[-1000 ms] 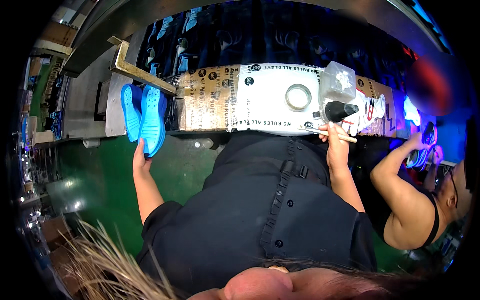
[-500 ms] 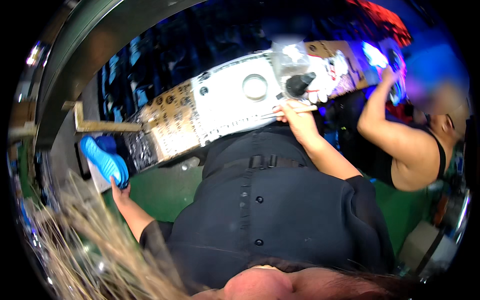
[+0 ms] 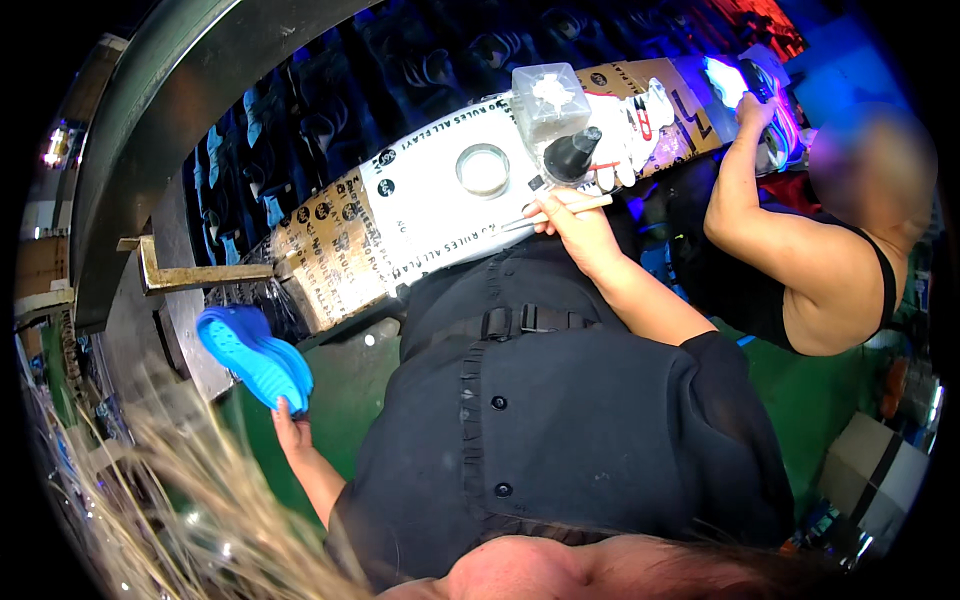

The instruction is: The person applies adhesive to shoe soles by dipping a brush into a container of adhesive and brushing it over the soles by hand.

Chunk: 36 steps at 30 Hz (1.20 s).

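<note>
Bench cover: brown printed cardboard (image 3: 310,250) with a white printed sheet (image 3: 420,205) across its middle, in front of you.
Co-worker: a person (image 3: 820,265) sits to your right, one hand at a brightly lit item.
Angled bar: a worn metal bar (image 3: 205,278) juts in at the bench's left end.
Blue shoe soles: the pair (image 3: 265,368) overlaps at your left, by the bench's near left corner, in your left hand.
Clear box: the plastic box (image 3: 550,112) stands beyond your right hand, with white material inside.
White-and-red glove: it lies (image 3: 612,135) right of the box.
Right hand: yours (image 3: 578,232) is closed in a pinch around a slim tool, at the sheet's near right edge.
Left hand: yours (image 3: 292,430) grips the soles' near end, thumb on top; the other fingers are mostly hidden.
Black tapered container: it (image 3: 572,155) stands just near of the box.
Tape-like ring: it (image 3: 484,193) rests on the sheet.
Slim tool: pale-handled (image 3: 590,204), its thin tip pointing left.
</note>
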Tool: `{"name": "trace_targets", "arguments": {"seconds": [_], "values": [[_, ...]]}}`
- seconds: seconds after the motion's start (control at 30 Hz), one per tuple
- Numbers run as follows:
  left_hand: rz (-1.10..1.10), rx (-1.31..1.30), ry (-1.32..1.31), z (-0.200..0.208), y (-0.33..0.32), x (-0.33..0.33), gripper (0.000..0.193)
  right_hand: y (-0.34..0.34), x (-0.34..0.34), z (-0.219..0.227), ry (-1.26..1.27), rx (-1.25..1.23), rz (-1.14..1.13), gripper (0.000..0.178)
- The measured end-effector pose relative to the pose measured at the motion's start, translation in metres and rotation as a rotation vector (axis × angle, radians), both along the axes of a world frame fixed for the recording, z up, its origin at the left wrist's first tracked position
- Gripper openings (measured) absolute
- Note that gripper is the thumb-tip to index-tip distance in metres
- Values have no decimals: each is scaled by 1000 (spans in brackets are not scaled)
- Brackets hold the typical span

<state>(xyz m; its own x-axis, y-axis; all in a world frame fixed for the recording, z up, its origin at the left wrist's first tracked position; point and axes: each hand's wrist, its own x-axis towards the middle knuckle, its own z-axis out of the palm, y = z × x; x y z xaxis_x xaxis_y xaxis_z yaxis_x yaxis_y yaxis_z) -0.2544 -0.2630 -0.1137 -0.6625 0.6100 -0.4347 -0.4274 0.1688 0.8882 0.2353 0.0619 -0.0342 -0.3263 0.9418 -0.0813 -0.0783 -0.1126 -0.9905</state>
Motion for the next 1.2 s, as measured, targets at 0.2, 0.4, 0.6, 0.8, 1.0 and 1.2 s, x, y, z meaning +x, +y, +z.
{"name": "trace_targets", "arguments": {"seconds": [0.2,0.4,0.6,0.8,1.0,1.2], "values": [[-237,-43,-72,21,-7,55,57,4,-5,5,56,-16,-20,28],[-417,-42,-16,25,44,70,52,2,2,3,68,10,-21,28],[-429,8,23,9,118,46,45,-1,13,4,61,29,-88,27],[-246,-48,64,26,144,23,34,0,16,4,80,22,-113,27],[17,-1,64,72,147,70,36,6,16,1,84,2,-106,27],[-94,-100,-302,58,141,147,36,11,7,1,86,-11,-70,25]]}}
